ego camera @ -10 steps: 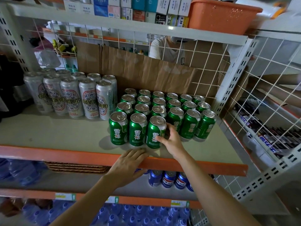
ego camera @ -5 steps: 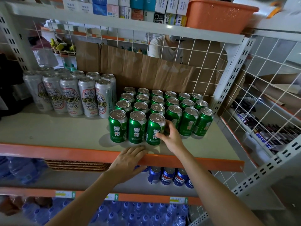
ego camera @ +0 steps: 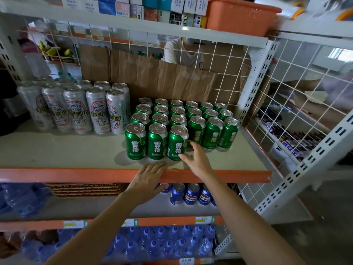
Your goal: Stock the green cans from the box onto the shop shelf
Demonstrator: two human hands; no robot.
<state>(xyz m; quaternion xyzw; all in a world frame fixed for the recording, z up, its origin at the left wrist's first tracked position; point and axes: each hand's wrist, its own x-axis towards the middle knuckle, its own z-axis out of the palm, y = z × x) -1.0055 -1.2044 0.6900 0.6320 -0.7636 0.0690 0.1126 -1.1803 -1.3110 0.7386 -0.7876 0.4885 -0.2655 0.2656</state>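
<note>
Right hand (ego camera: pixel 197 159): fingers stretched nearly straight and holding nothing. I see the thumb tip touching the low front of the front can (ego camera: pixel 177 143), with the other fingers lying along its right side.
Left hand (ego camera: pixel 146 181): laid flat with relaxed fingers over the orange lip (ego camera: pixel 57 174), just below the front row, gripping nothing.
Green cans (ego camera: pixel 212 134): upright in a tight block on the shelf (ego camera: pixel 57 150), three in a short front row, with fuller rows running back to the cardboard (ego camera: pixel 162 79).
Front can: rightmost of those three, just up and left of my right palm.
Silver cans (ego camera: pixel 76 109): taller, just left of the green block.
Blue cans (ego camera: pixel 191 194): one level down, under my right wrist.
</note>
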